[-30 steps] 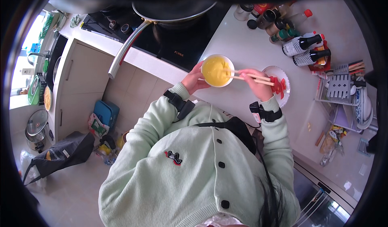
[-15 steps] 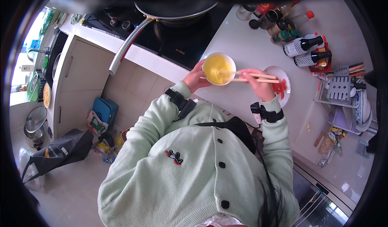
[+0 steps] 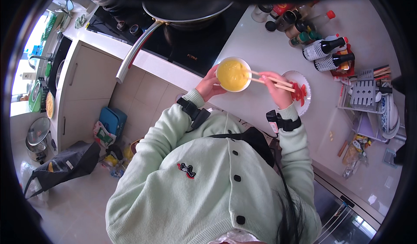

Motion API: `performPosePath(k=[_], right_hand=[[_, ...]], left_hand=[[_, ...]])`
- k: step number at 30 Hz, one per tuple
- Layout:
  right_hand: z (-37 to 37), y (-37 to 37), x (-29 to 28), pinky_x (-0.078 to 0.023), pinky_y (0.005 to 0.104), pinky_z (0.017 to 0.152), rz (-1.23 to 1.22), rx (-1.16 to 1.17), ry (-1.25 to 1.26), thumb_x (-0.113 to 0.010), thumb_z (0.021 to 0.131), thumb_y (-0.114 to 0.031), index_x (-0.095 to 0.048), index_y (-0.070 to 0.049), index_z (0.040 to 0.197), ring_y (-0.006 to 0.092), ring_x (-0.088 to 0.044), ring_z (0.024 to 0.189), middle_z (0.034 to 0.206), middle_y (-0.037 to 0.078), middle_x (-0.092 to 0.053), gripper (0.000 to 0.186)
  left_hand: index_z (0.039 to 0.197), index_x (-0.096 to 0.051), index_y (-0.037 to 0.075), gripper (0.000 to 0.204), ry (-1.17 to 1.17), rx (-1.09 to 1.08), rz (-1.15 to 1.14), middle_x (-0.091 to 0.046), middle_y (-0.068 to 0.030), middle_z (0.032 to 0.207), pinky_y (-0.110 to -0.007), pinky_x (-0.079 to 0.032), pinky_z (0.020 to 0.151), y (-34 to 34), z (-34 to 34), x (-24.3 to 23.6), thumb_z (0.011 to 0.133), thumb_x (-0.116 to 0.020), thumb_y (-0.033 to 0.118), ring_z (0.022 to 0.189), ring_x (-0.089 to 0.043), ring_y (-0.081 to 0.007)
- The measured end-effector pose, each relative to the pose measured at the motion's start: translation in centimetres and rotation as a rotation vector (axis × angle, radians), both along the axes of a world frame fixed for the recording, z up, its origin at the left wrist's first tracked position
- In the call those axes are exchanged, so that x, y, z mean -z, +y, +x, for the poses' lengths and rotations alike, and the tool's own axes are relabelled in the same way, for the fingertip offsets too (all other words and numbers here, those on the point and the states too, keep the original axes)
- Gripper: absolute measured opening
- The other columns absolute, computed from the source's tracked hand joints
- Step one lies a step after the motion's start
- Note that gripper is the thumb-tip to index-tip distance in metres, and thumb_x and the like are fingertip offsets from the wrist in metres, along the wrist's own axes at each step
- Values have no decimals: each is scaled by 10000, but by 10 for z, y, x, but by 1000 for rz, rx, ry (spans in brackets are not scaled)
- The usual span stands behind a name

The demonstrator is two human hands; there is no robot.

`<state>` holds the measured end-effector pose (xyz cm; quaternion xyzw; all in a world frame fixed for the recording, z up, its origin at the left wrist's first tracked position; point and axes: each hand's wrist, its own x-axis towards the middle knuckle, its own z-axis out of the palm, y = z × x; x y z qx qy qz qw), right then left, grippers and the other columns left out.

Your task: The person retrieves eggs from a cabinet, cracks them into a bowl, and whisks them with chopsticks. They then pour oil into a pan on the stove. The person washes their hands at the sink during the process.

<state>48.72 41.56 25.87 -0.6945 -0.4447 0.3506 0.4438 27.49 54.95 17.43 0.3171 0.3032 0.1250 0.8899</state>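
Note:
A small white bowl [image 3: 248,84] holds yellow beaten egg [image 3: 233,75] with bubbles on its surface. My left hand [image 3: 210,86] grips the bowl by its left side, fingers wrapped round it. In my right hand [image 3: 278,90] is a pair of wooden chopsticks [image 3: 284,85], closed between the fingers. Their tips reach over the bowl's right rim into the egg. Just beyond my right hand lies a white scalloped plate [image 3: 307,100] bearing red slices [image 3: 299,92], perhaps tomato or pepper.
A large pan [image 3: 186,16] sits on the black stove [image 3: 173,48], its long handle [image 3: 134,55] jutting toward the left front. Sauce bottles [image 3: 325,48] and seasoning jars [image 3: 299,29] crowd the back right. A rack [image 3: 365,98] with utensils and dishes stands at the far right.
The chopsticks, blurred in the bowl before, now look sharp and their tips have shifted toward its right rim. The egg's swirl has settled. My left hand still holds the bowl.

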Motion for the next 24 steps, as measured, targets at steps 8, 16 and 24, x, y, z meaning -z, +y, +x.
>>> performPosePath(k=[8,16,24], right_hand=[[-6,2,10,-446,205,573,53,-19,7,-566,895,-142,-653,-8,978,64,-557,651,772,27,-655,180],[-1,4,7,-520,251,765,-17,-18,71,-556,905,-145,-629,45,993,161,-642,844,918,116,-668,222],[-2,3,16,-509,235,710,47,-19,53,-564,897,-122,-621,29,1002,138,-631,808,890,95,-662,193]], left_hand=[[1436,-140,191,669,-14,-4,8,-335,-129,1356,-433,-474,918,-1,0,3,846,-421,49,1118,-524,-288],[1436,-141,206,691,-7,5,9,-340,-118,1353,-418,-472,918,-1,-1,4,825,-422,46,1136,-509,-278],[1435,-145,210,677,-8,2,14,-344,-110,1352,-409,-476,909,-3,-1,3,840,-430,59,1124,-518,-269]])
